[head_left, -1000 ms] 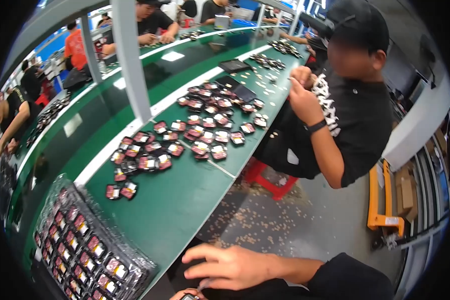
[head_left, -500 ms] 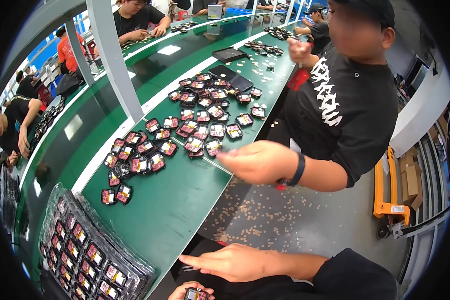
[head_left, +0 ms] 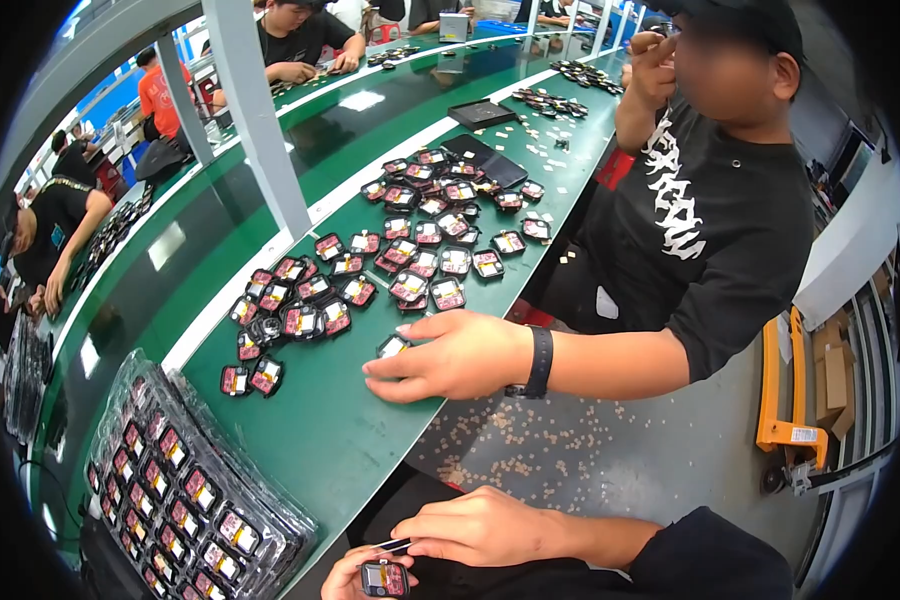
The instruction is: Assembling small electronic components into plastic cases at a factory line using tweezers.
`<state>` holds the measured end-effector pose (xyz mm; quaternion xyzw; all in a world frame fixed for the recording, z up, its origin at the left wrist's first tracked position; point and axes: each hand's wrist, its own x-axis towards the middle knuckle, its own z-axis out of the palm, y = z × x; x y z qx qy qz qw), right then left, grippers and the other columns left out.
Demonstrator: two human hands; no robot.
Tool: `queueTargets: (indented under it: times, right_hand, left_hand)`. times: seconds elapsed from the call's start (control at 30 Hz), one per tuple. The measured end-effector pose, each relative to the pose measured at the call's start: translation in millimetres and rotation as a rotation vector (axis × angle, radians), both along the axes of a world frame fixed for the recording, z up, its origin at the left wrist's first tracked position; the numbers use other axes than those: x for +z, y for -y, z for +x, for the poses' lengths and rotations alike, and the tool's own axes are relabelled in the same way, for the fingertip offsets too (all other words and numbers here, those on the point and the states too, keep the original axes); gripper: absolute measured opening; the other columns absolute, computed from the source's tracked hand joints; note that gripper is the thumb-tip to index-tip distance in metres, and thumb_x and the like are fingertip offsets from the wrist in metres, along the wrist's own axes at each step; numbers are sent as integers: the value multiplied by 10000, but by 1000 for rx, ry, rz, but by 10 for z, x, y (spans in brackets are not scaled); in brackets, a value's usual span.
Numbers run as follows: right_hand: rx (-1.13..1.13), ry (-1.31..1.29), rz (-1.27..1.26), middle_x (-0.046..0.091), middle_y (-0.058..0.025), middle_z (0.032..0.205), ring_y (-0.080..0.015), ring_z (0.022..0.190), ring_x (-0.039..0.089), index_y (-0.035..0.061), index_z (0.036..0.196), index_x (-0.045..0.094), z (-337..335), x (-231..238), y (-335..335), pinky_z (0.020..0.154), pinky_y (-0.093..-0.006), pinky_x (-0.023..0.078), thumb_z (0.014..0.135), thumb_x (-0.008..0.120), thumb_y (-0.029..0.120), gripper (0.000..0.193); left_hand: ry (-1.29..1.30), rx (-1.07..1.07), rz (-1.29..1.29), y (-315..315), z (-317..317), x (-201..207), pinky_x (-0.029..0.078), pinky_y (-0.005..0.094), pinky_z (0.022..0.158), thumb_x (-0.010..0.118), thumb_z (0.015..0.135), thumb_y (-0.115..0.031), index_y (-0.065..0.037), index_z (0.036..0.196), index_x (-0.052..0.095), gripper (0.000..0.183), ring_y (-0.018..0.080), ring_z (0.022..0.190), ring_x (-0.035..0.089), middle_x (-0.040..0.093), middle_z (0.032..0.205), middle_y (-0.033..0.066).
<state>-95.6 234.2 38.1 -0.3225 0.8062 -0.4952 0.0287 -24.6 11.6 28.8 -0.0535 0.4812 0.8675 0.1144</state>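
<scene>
At the lower edge my left hand (head_left: 342, 578) grips a small black square watch case (head_left: 384, 578) with reddish parts and a pale screen-like face inside. My right hand (head_left: 485, 527) comes in from the right, its fingers pinched round thin metal tweezers (head_left: 395, 545). The tweezers' tips reach over to my left hand, just above the case; whether they touch anything is hard to make out. A co-worker's hand (head_left: 460, 355) with a dark wristband is over the green bench, its fingers on another watch case (head_left: 394, 346).
Stacked clear plastic trays (head_left: 185, 500) full of watch cases stand at the bench's left. Many loose cases (head_left: 400, 250) lie heaped on the green bench (head_left: 340, 440). Beyond them are a black tray (head_left: 482, 114) and a grey post (head_left: 255, 120). A co-worker (head_left: 710, 210) sits at the right.
My right hand has shifted slightly right, bringing the tweezers to my left hand's case. The co-worker's near hand has moved down to the bench with a watch case; the other hand has risen.
</scene>
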Motion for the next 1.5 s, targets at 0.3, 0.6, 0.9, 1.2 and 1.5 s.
queueTargets:
  times: [0.3, 0.6, 0.9, 1.2, 1.5]
  right_hand:
    - [-183, -175, -91, 738, -100, 962, -232, 745, 735, 22, 1089, 748, -54, 104, 53, 618, -316, 585, 836, 818, 70, 266]
    - [-215, -230, -35, 711, -63, 899, -198, 665, 688, 48, 1071, 767, -26, 14, 117, 559, -306, 551, 780, 837, 52, 299]
    - [-258, -610, 128, 688, -10, 904, -127, 590, 574, 89, 1081, 790, 20, -97, 76, 505, -262, 465, 740, 741, 100, 344]
    - [-197, -248, -114, 721, -72, 888, -216, 692, 700, 34, 1006, 761, -7, -52, 107, 570, -316, 556, 772, 821, 3, 243]
    - [-228, -291, -7, 710, -55, 865, -200, 675, 686, 52, 1029, 766, 43, -54, 158, 543, -308, 535, 770, 834, 20, 269]
  left_hand:
    - [-191, 204, -36, -142, -222, -9, 651, 440, 888, 905, 766, -132, 41, 1334, 562, 686, 371, 1153, 682, 504, 1396, 221]
    - [-197, 125, 17, -127, -198, 32, 523, 471, 1089, 804, 787, 99, 56, 1365, 552, 633, 393, 1298, 597, 442, 1491, 201]
    - [-217, 77, 22, -164, -199, 4, 534, 438, 1076, 785, 803, 119, 58, 1359, 542, 610, 371, 1317, 586, 428, 1492, 198]
    - [-229, 77, 33, -172, -192, -2, 547, 418, 1059, 746, 830, 143, 71, 1370, 528, 587, 352, 1318, 587, 413, 1504, 196]
    - [-191, 78, 28, -145, -139, -33, 552, 390, 1035, 738, 843, 145, 65, 1381, 525, 584, 328, 1315, 590, 416, 1502, 189]
